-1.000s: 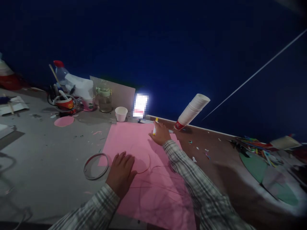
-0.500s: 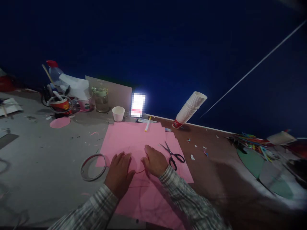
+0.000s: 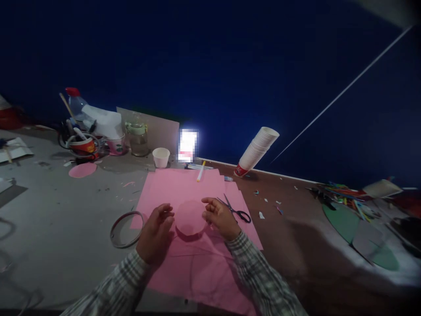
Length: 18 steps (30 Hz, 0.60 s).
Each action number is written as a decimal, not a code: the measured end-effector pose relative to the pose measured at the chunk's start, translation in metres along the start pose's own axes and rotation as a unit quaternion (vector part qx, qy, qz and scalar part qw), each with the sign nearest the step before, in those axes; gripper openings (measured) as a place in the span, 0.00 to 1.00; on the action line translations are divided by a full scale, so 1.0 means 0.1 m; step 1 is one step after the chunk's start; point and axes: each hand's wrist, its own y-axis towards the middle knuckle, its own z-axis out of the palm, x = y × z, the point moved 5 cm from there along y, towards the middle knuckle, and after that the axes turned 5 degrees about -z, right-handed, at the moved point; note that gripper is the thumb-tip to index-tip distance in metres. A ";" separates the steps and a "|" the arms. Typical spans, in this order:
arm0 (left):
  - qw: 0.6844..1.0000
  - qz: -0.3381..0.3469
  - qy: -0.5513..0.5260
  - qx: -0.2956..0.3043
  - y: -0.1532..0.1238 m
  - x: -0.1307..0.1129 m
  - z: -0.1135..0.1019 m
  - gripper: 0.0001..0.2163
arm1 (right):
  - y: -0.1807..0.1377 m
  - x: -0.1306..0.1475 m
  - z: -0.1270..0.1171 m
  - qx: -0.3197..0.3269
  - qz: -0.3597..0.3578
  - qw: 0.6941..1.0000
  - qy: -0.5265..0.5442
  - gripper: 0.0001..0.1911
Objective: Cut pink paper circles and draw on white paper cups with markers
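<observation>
Disc (image 3: 190, 217): now uncovered on pink sheets (image 3: 171, 182), rim reachable
Left hand (image 3: 155, 233): half-open, empty
Right hand (image 3: 224, 220): half-curled at rim, grip unclear

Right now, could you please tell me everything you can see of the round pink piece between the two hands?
The round pink piece looks like a plain paper disc, with a slightly uneven outline. It is over pink sheets of much the same colour, and a dark shadow along its near edge suggests that this edge is raised a little. The right hand is at its right edge and the left hand is beside its left edge; whether either one grips it is unclear.
</observation>
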 end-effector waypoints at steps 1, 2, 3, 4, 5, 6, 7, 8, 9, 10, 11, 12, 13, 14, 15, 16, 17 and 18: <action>0.996 -0.064 -0.052 0.032 0.02 0.03 0.03 0.20 | -0.01 0.01 -0.01 0.000 0.002 1.000 0.012 0.18; 0.986 -0.116 -0.099 0.064 0.04 0.04 0.07 0.22 | -0.02 0.01 -0.02 -0.001 0.002 1.000 0.020 0.18; 0.975 -0.149 -0.137 0.092 0.05 0.04 0.12 0.24 | -0.02 0.01 -0.02 -0.003 0.003 1.000 0.027 0.18; 0.966 -0.164 -0.164 0.115 0.07 0.02 0.16 0.25 | -0.02 0.00 -0.02 -0.004 0.005 0.999 0.033 0.19; 0.961 -0.166 -0.177 0.134 0.09 -0.01 0.19 0.25 | -0.03 -0.01 -0.02 -0.005 0.008 0.999 0.037 0.19; 0.959 -0.164 -0.176 0.147 0.11 -0.04 0.23 0.25 | -0.03 -0.03 -0.02 -0.006 0.011 0.999 0.040 0.19; 0.961 -0.161 -0.162 0.154 0.13 -0.06 0.25 0.24 | -0.03 -0.04 -0.01 -0.008 0.014 0.999 0.042 0.19; 0.964 -0.160 -0.143 0.156 0.14 -0.07 0.27 0.22 | -0.03 -0.05 0.00 -0.009 0.017 0.999 0.041 0.19; 0.967 -0.159 -0.127 0.151 0.15 -0.07 0.29 0.21 | -0.03 -0.06 0.00 -0.008 0.020 0.999 0.038 0.19; 0.969 -0.161 -0.118 0.143 0.16 -0.06 0.30 0.20 | -0.03 -0.06 0.01 -0.007 0.021 0.999 0.035 0.19; 0.971 -0.164 -0.118 0.132 0.17 -0.04 0.31 0.20 | -0.03 -0.06 0.01 -0.009 0.017 0.999 0.030 0.19; 0.970 -0.169 -0.127 0.117 0.17 -0.01 0.31 0.20 | -0.02 -0.05 0.00 -0.015 0.009 1.000 0.023 0.19; 0.969 -0.173 -0.144 0.100 0.18 0.02 0.30 0.20 | -0.02 -0.03 -0.03 -0.026 -0.005 1.000 0.012 0.19; 0.967 -0.178 -0.161 0.083 0.18 0.05 0.30 0.19 | -0.02 0.00 -0.07 -0.043 -0.022 0.999 -0.006 0.19; 0.965 -0.182 -0.176 0.067 0.18 0.08 0.29 0.19 | -0.03 0.03 -0.13 -0.064 -0.042 0.997 -0.033 0.19; 0.963 -0.186 -0.189 0.053 0.19 0.11 0.28 0.19 | -0.04 0.07 -0.21 -0.086 -0.060 0.992 -0.069 0.20; 0.960 -0.190 -0.199 0.043 0.19 0.13 0.27 0.18 | -0.06 0.10 -0.29 -0.105 -0.075 0.985 -0.113 0.19; 0.958 -0.193 -0.208 0.036 0.19 0.14 0.27 0.18 | -0.09 0.14 -0.38 -0.120 -0.086 0.976 -0.163 0.19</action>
